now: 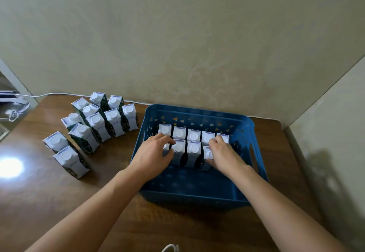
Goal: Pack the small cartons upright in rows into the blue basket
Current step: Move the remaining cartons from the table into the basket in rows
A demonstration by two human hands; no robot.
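Note:
The blue basket stands on the wooden table against the wall. Inside it, small white-topped cartons stand upright in two rows: a back row of several along the far wall and a second row in front of it. My left hand reaches into the basket's left side and covers the leftmost carton of the second row. My right hand rests on the rightmost carton of that row, fingers curled over it. Several more cartons stand in a loose group on the table to the left of the basket.
The near half of the basket floor is bare. A white cable runs along the wall behind the loose cartons. A wall corner rises on the right. A bright light reflection lies on the table at far left.

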